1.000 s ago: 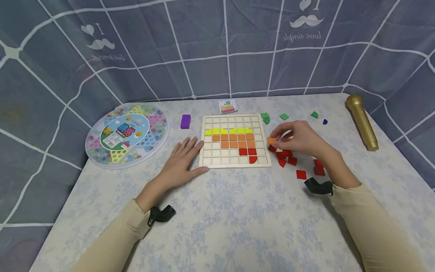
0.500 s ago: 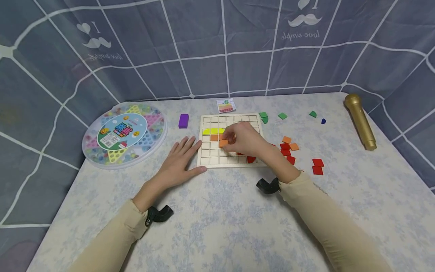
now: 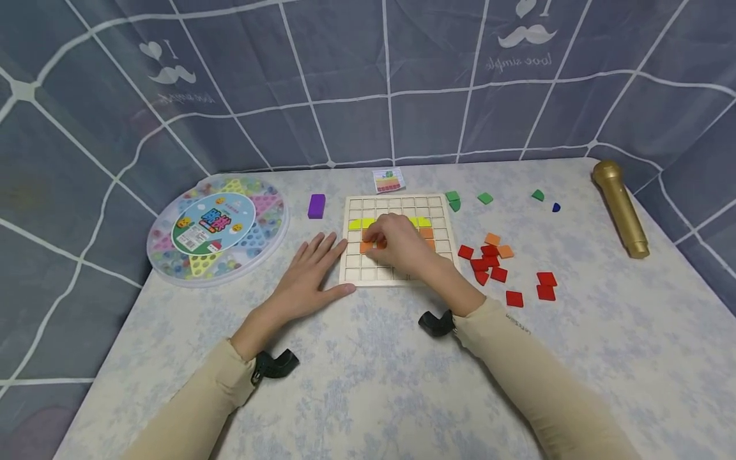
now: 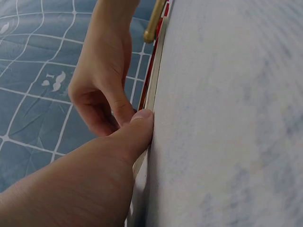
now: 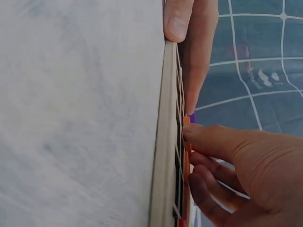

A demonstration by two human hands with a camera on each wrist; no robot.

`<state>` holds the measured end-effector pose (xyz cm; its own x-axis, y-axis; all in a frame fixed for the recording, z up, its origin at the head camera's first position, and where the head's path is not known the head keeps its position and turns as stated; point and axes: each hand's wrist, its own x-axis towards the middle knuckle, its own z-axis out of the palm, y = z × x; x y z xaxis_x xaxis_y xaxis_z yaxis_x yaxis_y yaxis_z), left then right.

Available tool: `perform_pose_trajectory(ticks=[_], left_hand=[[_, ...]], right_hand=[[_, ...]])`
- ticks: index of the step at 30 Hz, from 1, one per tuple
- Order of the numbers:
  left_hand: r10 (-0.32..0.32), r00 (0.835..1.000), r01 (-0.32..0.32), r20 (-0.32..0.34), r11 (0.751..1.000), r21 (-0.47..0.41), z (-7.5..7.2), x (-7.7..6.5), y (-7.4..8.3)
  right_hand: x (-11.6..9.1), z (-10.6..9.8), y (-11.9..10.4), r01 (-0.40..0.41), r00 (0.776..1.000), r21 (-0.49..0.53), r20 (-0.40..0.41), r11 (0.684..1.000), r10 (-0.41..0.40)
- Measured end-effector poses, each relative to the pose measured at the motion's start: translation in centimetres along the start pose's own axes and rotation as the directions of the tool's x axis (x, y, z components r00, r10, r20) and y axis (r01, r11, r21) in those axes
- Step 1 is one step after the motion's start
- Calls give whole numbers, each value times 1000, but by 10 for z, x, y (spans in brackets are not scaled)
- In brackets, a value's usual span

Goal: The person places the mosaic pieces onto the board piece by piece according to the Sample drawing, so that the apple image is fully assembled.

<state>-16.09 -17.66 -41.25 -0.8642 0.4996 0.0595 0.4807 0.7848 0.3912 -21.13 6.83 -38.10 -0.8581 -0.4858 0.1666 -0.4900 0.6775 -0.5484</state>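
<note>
My right hand [image 3: 399, 246] is over the wooden grid board [image 3: 368, 274], its thumb and fingers pinching a square orange tile [image 3: 366, 247] low against the grid near the left side. In the right wrist view, the thumb lies on that orange tile [image 5: 187, 124] at the board's surface. Fingers spread, my left hand [image 3: 307, 278] lies flat beside the board and touches its left edge; its thumb is at the near corner. A row of yellow pieces [image 3: 354, 224] crosses the board, with orange tiles [image 3: 426, 234] below. The right hand hides part of the grid.
Loose red tiles [image 3: 514, 299] and two orange tiles [image 3: 505, 252] lie right of the board. Green pieces [image 3: 485, 199], a blue piece [image 3: 556, 207], a picture card [image 3: 388, 181] and a purple block [image 3: 316, 206] lie farther back. A round game box [image 3: 215, 230] and gold microphone [image 3: 621, 209] flank them.
My right hand has carried an orange tile from the loose pieces leftward onto the board, and is now lower at the grid. The left hand has stayed at the board's edge.
</note>
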Motion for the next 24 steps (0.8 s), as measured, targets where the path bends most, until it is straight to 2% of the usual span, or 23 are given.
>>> perform_pose_trajectory(ticks=[5,15,24], left_hand=[[3,1000,-3,-8,1000,7,-3,3,2],[-12,1000,12,3,1000,-3,-2,0,1],[-2,1000,2,1,1000,0,1,-1,2]], right_hand=[[-2,-5,1,-6,999,25,-53,1000,7],[-8,-9,4,2,999,56,-46,998,1],[-35,-47,32,-79,993,61,-79,995,84]])
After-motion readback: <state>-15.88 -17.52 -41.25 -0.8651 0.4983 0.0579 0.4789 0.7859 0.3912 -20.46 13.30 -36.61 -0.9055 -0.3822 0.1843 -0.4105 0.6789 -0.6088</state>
